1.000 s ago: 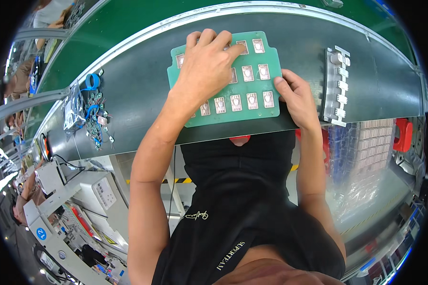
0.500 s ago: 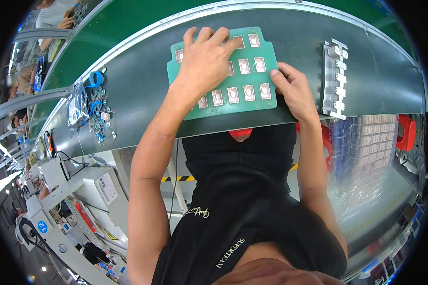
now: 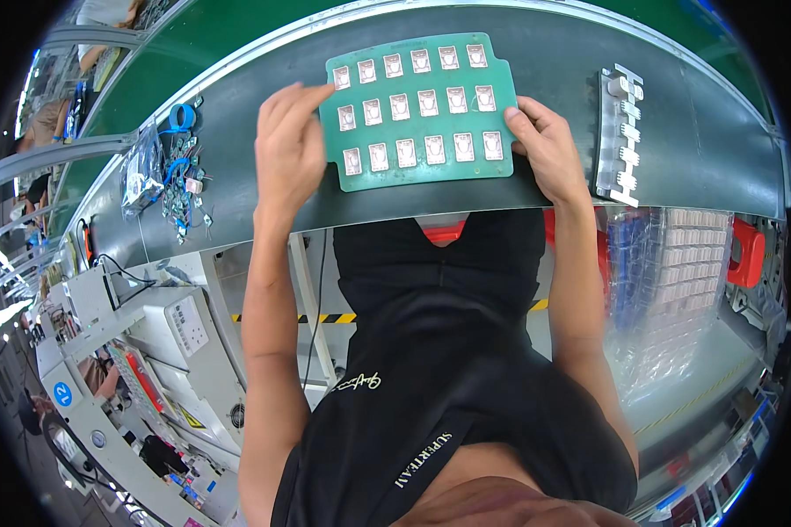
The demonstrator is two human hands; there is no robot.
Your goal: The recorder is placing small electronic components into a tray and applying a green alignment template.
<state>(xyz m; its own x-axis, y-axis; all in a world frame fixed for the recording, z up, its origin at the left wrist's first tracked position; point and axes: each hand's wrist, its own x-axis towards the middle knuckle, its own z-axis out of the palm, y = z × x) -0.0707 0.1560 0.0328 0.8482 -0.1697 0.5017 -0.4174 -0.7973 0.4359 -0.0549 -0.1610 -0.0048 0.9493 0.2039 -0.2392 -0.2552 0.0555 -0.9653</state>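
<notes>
A: Identify the items at mid-surface.
B: The plate, bearing three rows of small parts, lies between the left hand and the right hand.
A: Left side?
B: A wire bundle; a plastic bag lies just left of it.
A: Right side?
B: A fixture, right of the right hand. The trays lie past the near edge.

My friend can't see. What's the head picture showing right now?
A person's bare right hand grips a flat green board bearing three rows of pinkish-silver rectangles; the slightly blurred left hand is at its left edge. On the dark worktable lie tangled blue wires, left, and a long silver-and-white strip, right.
</notes>
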